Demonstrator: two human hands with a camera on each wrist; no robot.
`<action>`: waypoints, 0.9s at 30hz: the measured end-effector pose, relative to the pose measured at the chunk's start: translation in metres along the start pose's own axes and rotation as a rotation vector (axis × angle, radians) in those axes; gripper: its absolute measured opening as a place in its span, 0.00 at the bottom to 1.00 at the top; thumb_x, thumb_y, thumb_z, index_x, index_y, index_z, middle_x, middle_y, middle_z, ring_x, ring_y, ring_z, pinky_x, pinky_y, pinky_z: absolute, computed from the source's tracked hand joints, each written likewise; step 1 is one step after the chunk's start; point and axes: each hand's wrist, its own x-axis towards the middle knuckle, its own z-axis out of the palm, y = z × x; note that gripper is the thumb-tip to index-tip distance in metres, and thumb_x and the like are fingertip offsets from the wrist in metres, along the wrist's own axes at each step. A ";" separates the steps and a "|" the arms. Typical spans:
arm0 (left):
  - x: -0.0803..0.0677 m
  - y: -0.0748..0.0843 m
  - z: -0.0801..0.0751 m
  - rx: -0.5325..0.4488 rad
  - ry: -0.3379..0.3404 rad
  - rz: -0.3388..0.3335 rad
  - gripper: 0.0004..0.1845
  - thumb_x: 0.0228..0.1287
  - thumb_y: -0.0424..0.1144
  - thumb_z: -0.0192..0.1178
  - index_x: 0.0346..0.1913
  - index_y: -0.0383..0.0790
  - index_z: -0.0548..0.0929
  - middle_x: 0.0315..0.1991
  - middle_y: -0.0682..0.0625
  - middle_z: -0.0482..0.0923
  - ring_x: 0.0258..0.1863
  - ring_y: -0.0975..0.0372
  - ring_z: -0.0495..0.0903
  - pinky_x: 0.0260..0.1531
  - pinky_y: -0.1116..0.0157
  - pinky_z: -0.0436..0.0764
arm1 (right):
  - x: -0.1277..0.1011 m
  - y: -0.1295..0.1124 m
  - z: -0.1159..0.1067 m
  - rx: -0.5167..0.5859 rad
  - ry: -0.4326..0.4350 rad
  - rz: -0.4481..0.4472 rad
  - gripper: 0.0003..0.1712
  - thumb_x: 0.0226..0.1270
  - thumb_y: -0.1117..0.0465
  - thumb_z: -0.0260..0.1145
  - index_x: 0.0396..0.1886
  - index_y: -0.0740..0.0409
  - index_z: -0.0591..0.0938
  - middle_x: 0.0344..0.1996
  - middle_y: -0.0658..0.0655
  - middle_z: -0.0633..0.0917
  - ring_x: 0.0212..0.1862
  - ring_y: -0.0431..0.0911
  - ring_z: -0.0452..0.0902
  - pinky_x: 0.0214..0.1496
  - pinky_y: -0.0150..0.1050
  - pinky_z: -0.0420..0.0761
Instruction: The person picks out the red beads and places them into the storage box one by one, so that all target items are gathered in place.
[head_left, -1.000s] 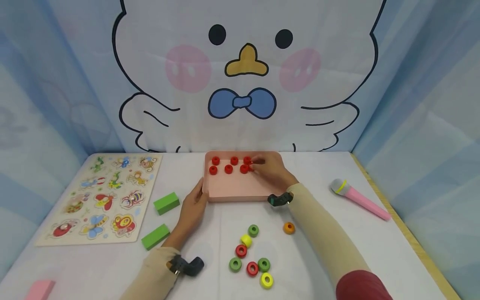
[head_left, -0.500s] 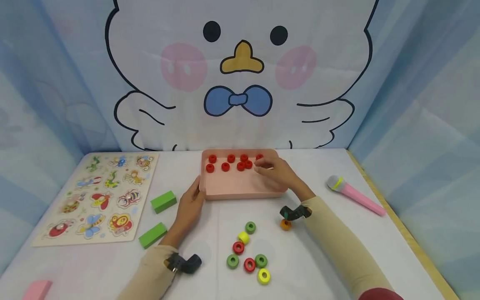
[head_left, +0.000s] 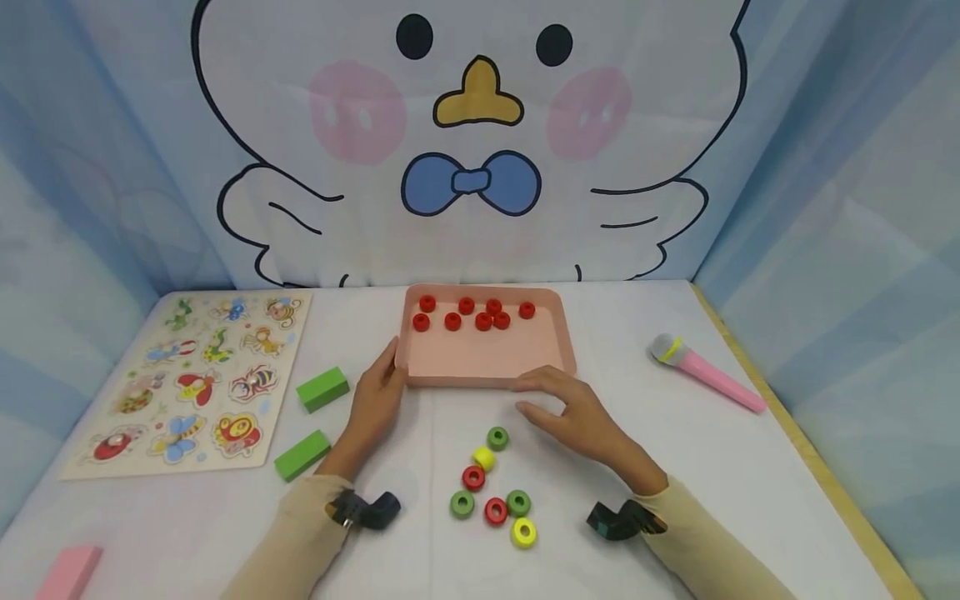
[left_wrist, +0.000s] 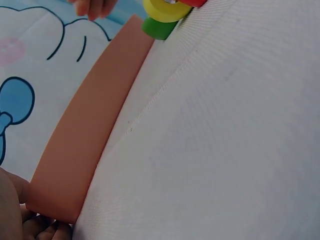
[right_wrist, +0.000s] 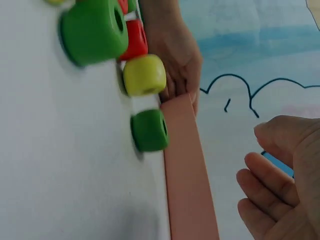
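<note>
The left hand (head_left: 377,398) rests with straight fingers against the near left corner of the shallow pink plastic tray (head_left: 483,367), which sits mid-table with seven red wooden rings (head_left: 474,315) lined along its far side. The right hand (head_left: 572,412) hovers empty just in front of the tray, fingers loosely spread and holding nothing, nearest the green wooden ring (head_left: 497,437) at the top of the loose cluster of coloured rings (head_left: 495,492). That cluster is tight, seemingly touching in places, so a sweeping reach could knock round neighbours rolling; a nudged tray could also scatter the red rows.
</note>
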 end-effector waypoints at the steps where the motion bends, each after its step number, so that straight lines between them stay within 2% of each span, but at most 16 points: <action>1: 0.001 0.001 0.000 0.002 -0.002 -0.004 0.29 0.78 0.41 0.43 0.78 0.42 0.54 0.75 0.49 0.55 0.74 0.58 0.54 0.71 0.59 0.57 | -0.003 -0.004 0.001 0.020 -0.025 -0.031 0.17 0.64 0.65 0.70 0.53 0.54 0.84 0.49 0.46 0.83 0.54 0.43 0.77 0.57 0.47 0.80; 4: 0.003 0.003 -0.002 0.002 -0.003 -0.017 0.29 0.78 0.42 0.43 0.78 0.43 0.54 0.76 0.50 0.55 0.74 0.59 0.53 0.72 0.59 0.56 | -0.014 -0.016 0.007 0.107 -0.173 -0.107 0.17 0.65 0.63 0.70 0.53 0.55 0.83 0.50 0.47 0.83 0.53 0.42 0.77 0.56 0.45 0.80; 7: 0.004 0.003 -0.002 0.001 -0.003 -0.024 0.29 0.78 0.42 0.42 0.78 0.44 0.54 0.76 0.50 0.54 0.74 0.59 0.52 0.72 0.59 0.56 | -0.024 -0.024 0.017 0.214 -0.344 -0.141 0.17 0.67 0.59 0.69 0.55 0.54 0.83 0.51 0.48 0.82 0.54 0.42 0.77 0.59 0.41 0.78; 10: 0.006 0.003 -0.002 -0.010 -0.001 -0.032 0.29 0.78 0.43 0.42 0.78 0.45 0.54 0.76 0.51 0.54 0.74 0.59 0.52 0.71 0.59 0.57 | -0.032 -0.027 0.028 0.255 -0.422 -0.155 0.17 0.67 0.59 0.69 0.55 0.53 0.83 0.52 0.47 0.82 0.55 0.40 0.76 0.62 0.39 0.76; 16: 0.006 0.000 0.000 -0.037 -0.010 -0.008 0.29 0.77 0.41 0.44 0.78 0.42 0.55 0.76 0.49 0.55 0.74 0.58 0.53 0.71 0.60 0.56 | -0.042 -0.025 0.040 0.242 -0.426 -0.202 0.13 0.66 0.63 0.69 0.51 0.53 0.84 0.50 0.47 0.82 0.55 0.40 0.76 0.61 0.38 0.76; 20: 0.005 -0.002 0.000 -0.039 -0.005 0.017 0.29 0.77 0.40 0.44 0.77 0.41 0.55 0.75 0.47 0.56 0.74 0.57 0.54 0.72 0.60 0.56 | -0.046 -0.022 0.044 0.269 -0.417 -0.166 0.12 0.67 0.61 0.68 0.49 0.52 0.85 0.49 0.45 0.82 0.53 0.38 0.76 0.60 0.37 0.77; 27: 0.003 -0.002 -0.001 -0.040 -0.012 0.007 0.30 0.76 0.41 0.43 0.78 0.41 0.54 0.76 0.48 0.55 0.74 0.58 0.53 0.72 0.61 0.56 | -0.046 -0.021 0.046 0.258 -0.402 -0.153 0.12 0.68 0.59 0.68 0.50 0.51 0.85 0.49 0.44 0.82 0.53 0.38 0.77 0.59 0.38 0.77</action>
